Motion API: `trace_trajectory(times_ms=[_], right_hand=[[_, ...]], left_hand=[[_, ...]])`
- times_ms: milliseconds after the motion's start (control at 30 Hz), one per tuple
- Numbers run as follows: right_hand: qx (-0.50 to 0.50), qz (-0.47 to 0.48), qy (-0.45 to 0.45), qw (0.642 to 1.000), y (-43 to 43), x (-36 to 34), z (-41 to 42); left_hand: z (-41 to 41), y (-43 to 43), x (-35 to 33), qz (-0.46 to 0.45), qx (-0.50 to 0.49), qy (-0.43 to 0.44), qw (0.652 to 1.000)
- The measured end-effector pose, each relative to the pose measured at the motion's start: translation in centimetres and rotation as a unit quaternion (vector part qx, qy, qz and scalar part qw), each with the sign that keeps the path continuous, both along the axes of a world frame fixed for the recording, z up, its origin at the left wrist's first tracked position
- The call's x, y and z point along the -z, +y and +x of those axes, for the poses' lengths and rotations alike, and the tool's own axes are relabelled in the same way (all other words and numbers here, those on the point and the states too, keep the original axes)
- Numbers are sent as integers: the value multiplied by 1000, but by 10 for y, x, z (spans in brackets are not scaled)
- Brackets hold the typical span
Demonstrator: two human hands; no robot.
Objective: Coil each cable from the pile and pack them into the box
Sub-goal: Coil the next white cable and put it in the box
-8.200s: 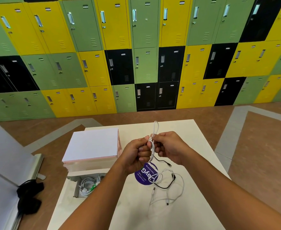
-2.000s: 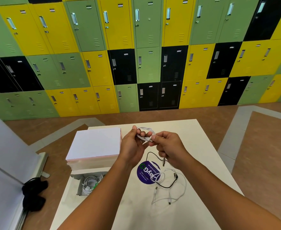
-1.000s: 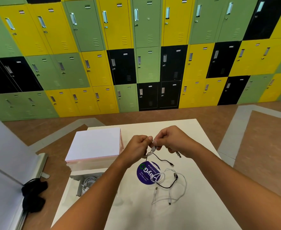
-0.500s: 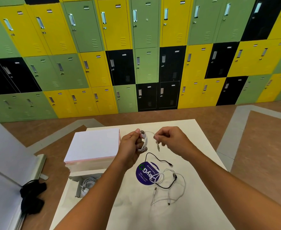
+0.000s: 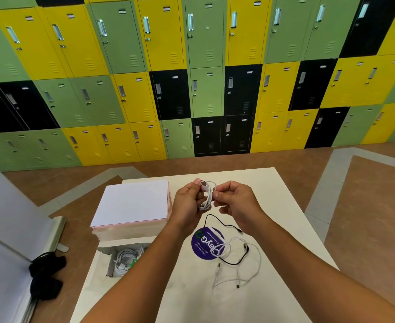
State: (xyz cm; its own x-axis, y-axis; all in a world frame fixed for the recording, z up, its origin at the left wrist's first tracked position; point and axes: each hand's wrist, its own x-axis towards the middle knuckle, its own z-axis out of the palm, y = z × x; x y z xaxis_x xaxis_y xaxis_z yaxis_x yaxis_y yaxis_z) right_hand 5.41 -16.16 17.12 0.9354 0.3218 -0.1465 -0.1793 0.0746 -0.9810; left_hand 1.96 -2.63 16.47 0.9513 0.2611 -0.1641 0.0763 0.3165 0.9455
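Observation:
Above the white table (image 5: 273, 197) I hold a small coil of white cable (image 5: 206, 197) between both hands. My left hand (image 5: 188, 203) grips the coil with thumb and fingers. My right hand (image 5: 235, 202) pinches the coil's right side. A loose pile of cables (image 5: 236, 257), white and black, lies on the table below my hands. The open box (image 5: 103, 250) sits at the near left of the table with several coiled white cables (image 5: 126, 262) inside, partly hidden by my left forearm.
The box's white lid (image 5: 133, 203) stands tilted up behind the box. A round purple sticker (image 5: 203, 244) lies under the pile. A black object (image 5: 46, 276) lies on the floor at the left by a grey panel. Lockers line the far wall.
My right hand has come back against the coil, and the cable's loose end is now tucked into it. The coil stays at the same height in my left hand.

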Motion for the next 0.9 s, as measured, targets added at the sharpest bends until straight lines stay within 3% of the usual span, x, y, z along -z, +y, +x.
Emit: trace_trajectory(times_ms=[300,567,800,900], right_hand=[[-19,-22,4,1000,7,5,-9],[-12,-104,-49,993,14,11,-11],[-52,-72,62,994,11,12,-12],[-83,-97,42,991,7,11,-12]], left_hand=[[6,-12,6,139,-128,23,982],[8,-19,10,145,-102,1,984],[8,-18,12,153,-144,29,977],[10,-10,9,69,-171,70,980]])
